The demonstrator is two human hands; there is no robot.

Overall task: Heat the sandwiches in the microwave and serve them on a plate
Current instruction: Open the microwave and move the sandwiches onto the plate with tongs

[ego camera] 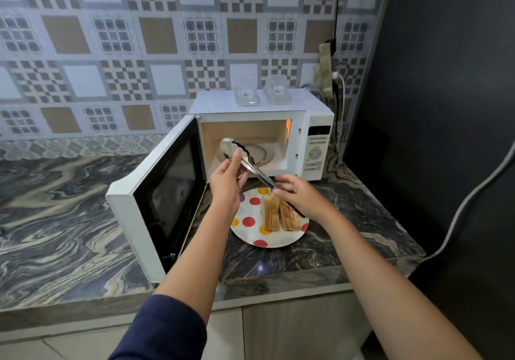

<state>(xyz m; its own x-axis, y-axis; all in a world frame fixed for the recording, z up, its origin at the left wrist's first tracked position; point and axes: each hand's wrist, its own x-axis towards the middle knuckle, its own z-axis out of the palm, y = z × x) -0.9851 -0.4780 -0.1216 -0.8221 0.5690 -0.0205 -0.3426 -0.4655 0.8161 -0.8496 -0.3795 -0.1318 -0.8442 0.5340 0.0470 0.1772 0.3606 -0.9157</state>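
Head view: one picture, looking forward and down at a kitchen corner
Counter (55, 206): dark marbled stone, it carries the microwave and the plate
Microwave door (164, 201): swung fully open to the left, dark window facing inward
Left hand (227, 185): raised in front of the open oven, fingers closed around the middle of the tongs
Tongs (250, 166): metal, held by both hands, scalloped tips up at the oven mouth, handle end down to the right; the tips are close together with nothing between them
Microwave (315, 148): white, at the back of the counter, lamp on inside, glass turntable looks bare
Jars (246, 92): two clear containers with small labels stand on top of the microwave
Plate (250, 220): white with red, yellow and pale dots, on the counter just in front of the microwave
Sandwiches (281, 216): toasted pieces stand on edge side by side on the right half of the plate
Right hand (298, 195): above the sandwiches, fingertips pinch the handle end of the tongs
Cable (459, 209): grey, hangs along the dark wall on the right
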